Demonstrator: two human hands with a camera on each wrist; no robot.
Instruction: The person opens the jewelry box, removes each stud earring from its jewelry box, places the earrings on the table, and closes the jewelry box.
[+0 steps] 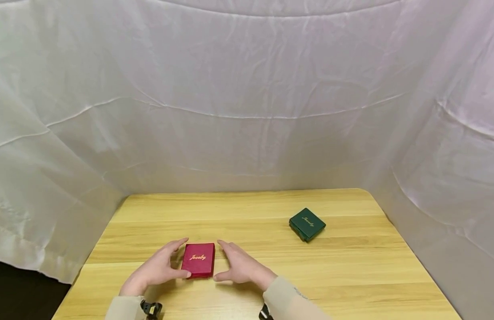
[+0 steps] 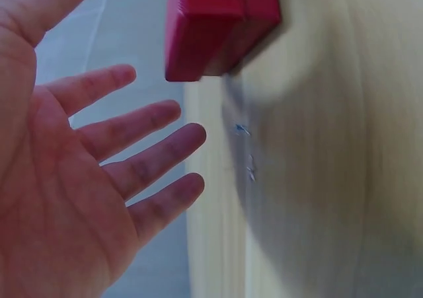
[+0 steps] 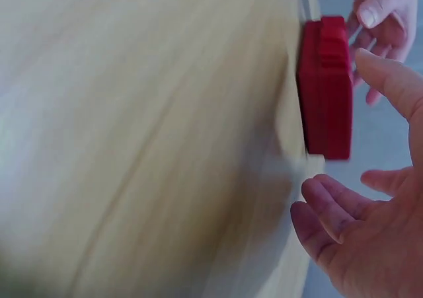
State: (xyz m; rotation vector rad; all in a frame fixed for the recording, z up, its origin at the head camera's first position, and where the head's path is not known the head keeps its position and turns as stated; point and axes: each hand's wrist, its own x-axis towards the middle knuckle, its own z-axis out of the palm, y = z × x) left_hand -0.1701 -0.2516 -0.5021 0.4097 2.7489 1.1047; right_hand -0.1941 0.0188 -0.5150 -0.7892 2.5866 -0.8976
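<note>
A red jewelry box with gold lettering on its lid lies closed on the wooden table between both hands. On its left side is my left hand, fingers spread, the thumb tip at the box's near left corner; whether it touches, I cannot tell. My right hand is curved around the right side, a small gap between it and the box. In the left wrist view the spread fingers stand clear of the red box. From the right wrist, the box appears beyond loosely bent fingers.
Toward the back right of the table rests a green jewelry box, turned at an angle. Pale cloth hangs behind the table and along both sides. Small specks show on the tabletop in the left wrist view.
</note>
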